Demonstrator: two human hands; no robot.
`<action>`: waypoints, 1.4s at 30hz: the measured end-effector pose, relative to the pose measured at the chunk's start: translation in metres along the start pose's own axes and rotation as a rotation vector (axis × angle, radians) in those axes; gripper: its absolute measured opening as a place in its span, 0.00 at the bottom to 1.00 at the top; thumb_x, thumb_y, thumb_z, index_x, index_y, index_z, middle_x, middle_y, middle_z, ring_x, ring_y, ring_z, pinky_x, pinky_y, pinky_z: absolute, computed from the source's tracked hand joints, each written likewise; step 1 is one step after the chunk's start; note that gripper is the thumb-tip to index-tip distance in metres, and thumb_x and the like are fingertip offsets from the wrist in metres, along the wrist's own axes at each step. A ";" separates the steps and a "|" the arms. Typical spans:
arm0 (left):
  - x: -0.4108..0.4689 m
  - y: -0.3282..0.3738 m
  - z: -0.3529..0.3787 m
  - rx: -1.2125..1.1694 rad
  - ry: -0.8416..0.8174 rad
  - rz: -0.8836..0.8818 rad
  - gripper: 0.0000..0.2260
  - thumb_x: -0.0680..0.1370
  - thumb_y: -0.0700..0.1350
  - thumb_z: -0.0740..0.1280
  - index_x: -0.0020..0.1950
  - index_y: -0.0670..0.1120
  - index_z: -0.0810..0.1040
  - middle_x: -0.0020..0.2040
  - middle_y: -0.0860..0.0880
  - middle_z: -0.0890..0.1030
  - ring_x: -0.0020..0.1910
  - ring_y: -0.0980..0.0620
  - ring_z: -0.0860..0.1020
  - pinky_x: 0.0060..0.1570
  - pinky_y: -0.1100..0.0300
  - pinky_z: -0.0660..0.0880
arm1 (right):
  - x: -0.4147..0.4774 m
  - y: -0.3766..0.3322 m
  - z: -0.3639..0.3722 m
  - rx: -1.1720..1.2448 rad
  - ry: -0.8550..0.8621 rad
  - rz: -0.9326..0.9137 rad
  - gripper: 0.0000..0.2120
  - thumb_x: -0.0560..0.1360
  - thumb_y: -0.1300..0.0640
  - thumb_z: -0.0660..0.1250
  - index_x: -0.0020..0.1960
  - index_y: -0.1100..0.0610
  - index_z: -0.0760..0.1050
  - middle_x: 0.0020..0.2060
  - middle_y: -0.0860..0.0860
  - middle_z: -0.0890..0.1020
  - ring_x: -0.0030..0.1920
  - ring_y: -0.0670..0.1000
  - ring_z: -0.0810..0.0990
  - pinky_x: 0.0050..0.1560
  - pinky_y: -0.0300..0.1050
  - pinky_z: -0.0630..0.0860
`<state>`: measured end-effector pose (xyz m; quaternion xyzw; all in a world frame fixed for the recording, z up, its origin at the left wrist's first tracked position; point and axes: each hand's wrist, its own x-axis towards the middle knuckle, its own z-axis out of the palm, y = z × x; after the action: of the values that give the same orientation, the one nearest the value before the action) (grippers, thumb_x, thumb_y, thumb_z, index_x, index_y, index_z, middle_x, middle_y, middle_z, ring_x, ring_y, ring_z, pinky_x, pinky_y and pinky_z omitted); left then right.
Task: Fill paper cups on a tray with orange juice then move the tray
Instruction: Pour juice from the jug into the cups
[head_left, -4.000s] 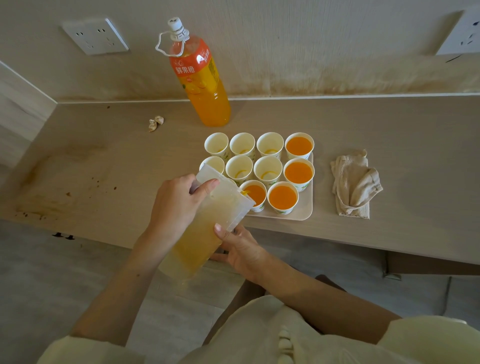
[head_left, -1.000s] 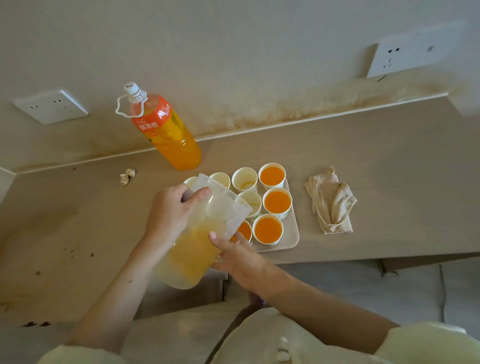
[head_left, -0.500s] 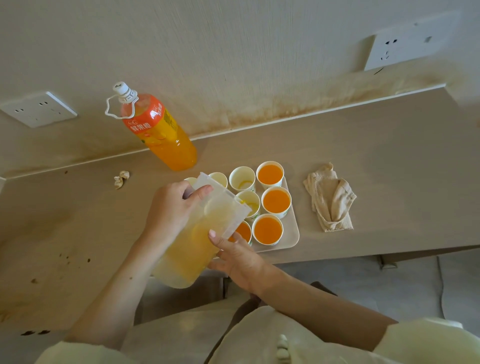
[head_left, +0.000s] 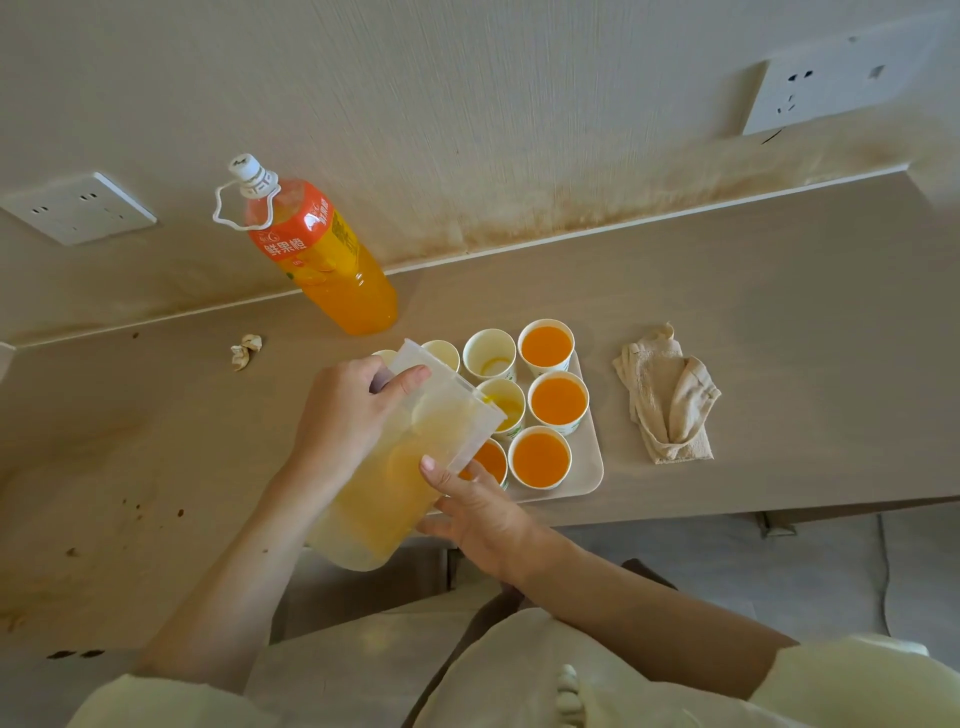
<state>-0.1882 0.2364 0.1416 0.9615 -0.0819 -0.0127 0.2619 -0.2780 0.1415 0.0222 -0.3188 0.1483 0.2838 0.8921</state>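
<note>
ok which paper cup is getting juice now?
The white paper cup second from right in the middle row: the clear plastic jug's spout is over it, juice pooling.

cups (head_left: 557, 400) on tray (head_left: 591, 470), cloth (head_left: 667, 395) right, bottle (head_left: 322, 254) behind

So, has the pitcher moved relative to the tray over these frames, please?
Yes. Against the tray, the pitcher has shifted toward the wall: its spout went from a front-row cup to the middle-row cup.
</note>
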 end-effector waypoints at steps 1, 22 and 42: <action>0.000 0.000 0.000 0.002 -0.003 0.000 0.25 0.75 0.55 0.69 0.27 0.46 0.61 0.24 0.52 0.63 0.26 0.52 0.62 0.28 0.56 0.59 | 0.000 0.000 0.000 0.004 -0.005 -0.003 0.50 0.58 0.41 0.81 0.73 0.47 0.61 0.67 0.51 0.75 0.67 0.56 0.74 0.64 0.63 0.73; 0.000 -0.004 0.000 0.013 -0.015 0.017 0.24 0.75 0.56 0.69 0.27 0.47 0.62 0.24 0.54 0.64 0.25 0.55 0.62 0.27 0.61 0.58 | -0.002 0.000 0.003 0.042 -0.042 -0.010 0.51 0.56 0.41 0.82 0.72 0.47 0.62 0.65 0.52 0.76 0.66 0.57 0.74 0.64 0.66 0.71; 0.000 -0.003 -0.001 0.028 -0.023 0.033 0.24 0.75 0.57 0.68 0.27 0.47 0.62 0.25 0.53 0.65 0.26 0.54 0.64 0.30 0.57 0.61 | -0.005 -0.003 0.007 0.064 -0.026 -0.001 0.47 0.56 0.42 0.82 0.70 0.46 0.65 0.62 0.49 0.79 0.64 0.55 0.76 0.59 0.58 0.77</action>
<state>-0.1877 0.2393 0.1413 0.9634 -0.1010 -0.0185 0.2477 -0.2797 0.1425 0.0312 -0.2864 0.1458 0.2826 0.9038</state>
